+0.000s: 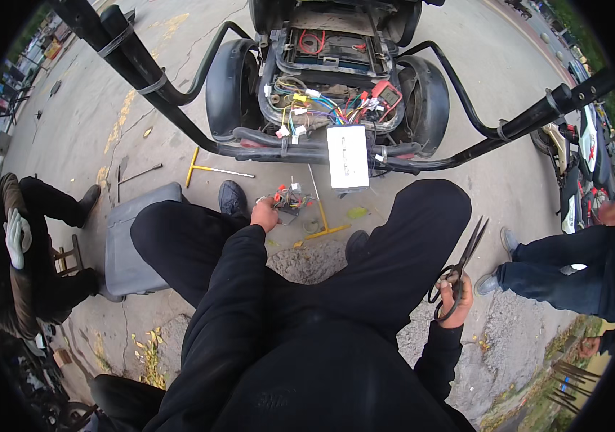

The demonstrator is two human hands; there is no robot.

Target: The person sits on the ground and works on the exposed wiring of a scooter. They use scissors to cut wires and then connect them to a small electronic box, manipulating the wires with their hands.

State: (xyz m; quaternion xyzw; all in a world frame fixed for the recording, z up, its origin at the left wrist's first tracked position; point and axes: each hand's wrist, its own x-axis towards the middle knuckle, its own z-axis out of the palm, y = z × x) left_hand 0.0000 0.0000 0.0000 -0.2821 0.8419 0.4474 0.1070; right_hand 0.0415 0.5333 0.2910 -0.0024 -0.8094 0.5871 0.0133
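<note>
My left hand [265, 214] is closed on a bundle of wires [287, 194] with red, white and grey connectors, low between my knees. A dark box-like part is partly visible under that bundle. In my right hand [457, 297], beside my right knee, is a pair of black scissors [471, 245] with its blades pointing up and away. Ahead of me a white box [348, 157] leans on the black tube bar of a vehicle. Many coloured wires [340, 114] run from its top into the open frame. A red meter [386, 96] lies among them.
Yellow-handled T wrenches [222, 171] [327, 232] lie on the ground near my feet. A grey plastic case [141, 237] stands at my left. A person with a white glove [18, 237] sits at far left; another in jeans [556, 282] is at right. Motorbikes [574, 165] stand beyond.
</note>
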